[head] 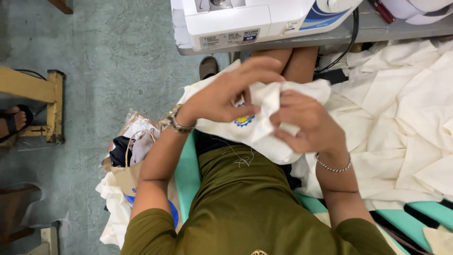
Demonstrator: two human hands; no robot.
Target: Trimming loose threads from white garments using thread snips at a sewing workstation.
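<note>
A bunched piece of cream cloth [264, 134] with a small blue and yellow round print lies over my lap. My left hand [226, 92] rests on top of it, fingers spread and curled over the fabric, a metal watch on the wrist. My right hand [304, 123] pinches a fold of the same cloth between thumb and fingers, a thin chain bracelet on that wrist. Both hands meet at the middle of the bundle, in front of my knees.
A white sewing machine [236, 21] stands on a grey table edge [377, 30] just beyond my knees. A heap of cream fabric [406, 123] spreads to the right. Bags of cloth [127, 160] sit on the floor at left, near a wooden bench leg [54, 106]. Another person's sandalled foot [12, 120] shows at far left.
</note>
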